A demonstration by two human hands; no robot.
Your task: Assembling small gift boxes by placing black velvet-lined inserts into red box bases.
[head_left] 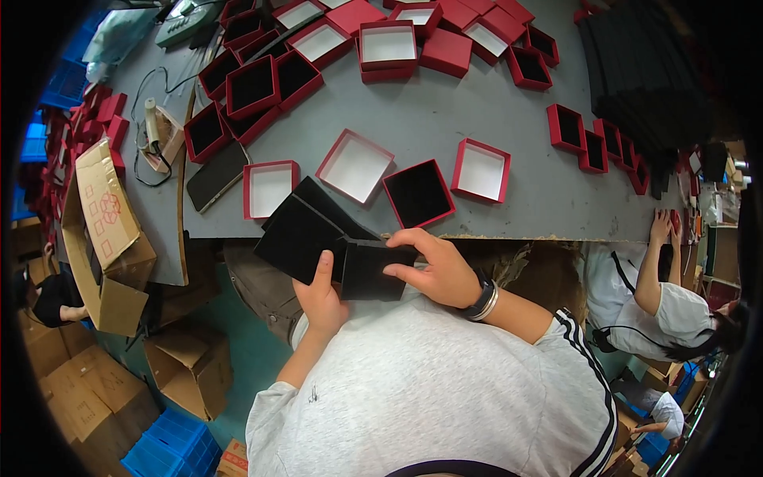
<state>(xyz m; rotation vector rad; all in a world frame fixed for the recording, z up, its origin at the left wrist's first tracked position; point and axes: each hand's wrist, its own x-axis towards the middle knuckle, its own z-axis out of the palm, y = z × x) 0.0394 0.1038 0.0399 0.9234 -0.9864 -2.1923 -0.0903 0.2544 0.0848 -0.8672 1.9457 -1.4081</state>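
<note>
Just off the table's front edge, my left hand [322,302] grips a small stack of black square sheets [298,238], thumb on top. My right hand [441,270] pinches the edge of another black sheet [369,272], which is tilted against the stack. Whether these are foam or card, I cannot tell. Beyond my hands lie a white-lined red box part [269,191], a second white-lined part [355,167] and a third [482,170], all open side up. Between the last two sits a red box part with a black inside [419,193].
Red box parts [254,87] are piled along the far side of the grey table [445,111]. A phone [216,176] lies at left, near a corded tool [151,123]. Black sheets [636,71] are stacked at far right. Another person [668,294] works at right; cartons [111,238] stand left.
</note>
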